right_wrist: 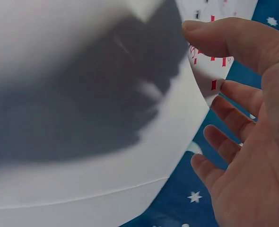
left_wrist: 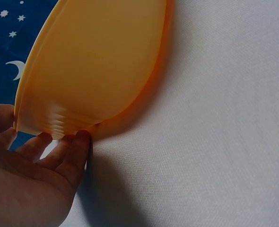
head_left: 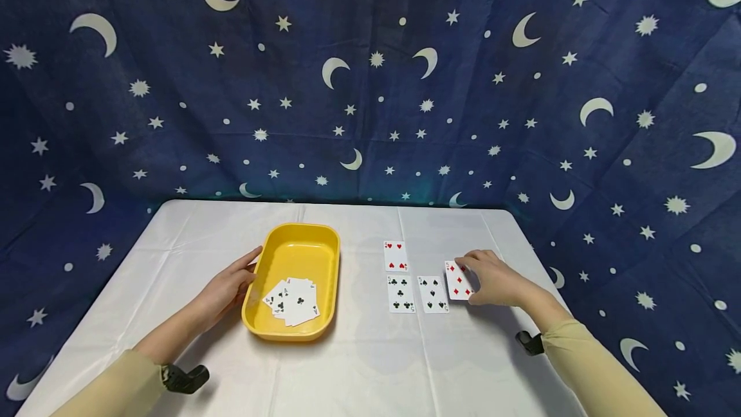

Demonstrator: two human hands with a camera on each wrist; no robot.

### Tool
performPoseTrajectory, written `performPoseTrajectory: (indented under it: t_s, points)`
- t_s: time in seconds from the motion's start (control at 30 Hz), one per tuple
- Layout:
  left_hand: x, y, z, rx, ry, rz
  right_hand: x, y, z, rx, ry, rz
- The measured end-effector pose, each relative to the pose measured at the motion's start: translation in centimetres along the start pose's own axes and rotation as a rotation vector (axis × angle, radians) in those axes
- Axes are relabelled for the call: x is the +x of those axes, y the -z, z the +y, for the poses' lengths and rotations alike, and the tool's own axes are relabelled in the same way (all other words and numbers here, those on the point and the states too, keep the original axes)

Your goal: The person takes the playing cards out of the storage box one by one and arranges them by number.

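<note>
My right hand (head_left: 498, 280) holds a playing card with red diamonds (head_left: 457, 283) at its right side, thumb and fingertips at the card's edges. In the right wrist view the card (right_wrist: 213, 84) is tilted between thumb and index finger, while the lower fingers spread apart. My left hand (head_left: 228, 288) touches the left outer wall of a yellow tray (head_left: 302, 229). Its fingertips meet the tray's side (left_wrist: 97, 61) in the left wrist view. Several white playing cards with black clubs (head_left: 300, 301) overlap face up in the tray's near end.
Left of the held card lie a spade card (head_left: 433, 295) and a club card (head_left: 401, 293) side by side. A card with red hearts (head_left: 396, 257) lies behind the club card. All are on the white tablecloth (head_left: 359, 372). A dark blue star-and-moon cloth (head_left: 370, 82) hangs behind the table.
</note>
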State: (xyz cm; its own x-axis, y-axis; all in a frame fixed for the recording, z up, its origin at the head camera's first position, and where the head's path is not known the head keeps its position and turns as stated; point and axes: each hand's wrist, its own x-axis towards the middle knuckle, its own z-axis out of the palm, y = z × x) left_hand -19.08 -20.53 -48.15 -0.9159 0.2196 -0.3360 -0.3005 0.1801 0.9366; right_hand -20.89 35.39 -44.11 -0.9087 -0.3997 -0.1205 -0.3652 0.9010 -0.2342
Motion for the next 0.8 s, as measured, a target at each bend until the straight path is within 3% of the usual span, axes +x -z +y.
performPoseTrajectory:
  t_s: [0.8]
  points:
    - [0.0,-0.1,-0.1,-0.005,0.009,0.017,-0.6,-2.6,1.6,0.02,-0.039,-0.089]
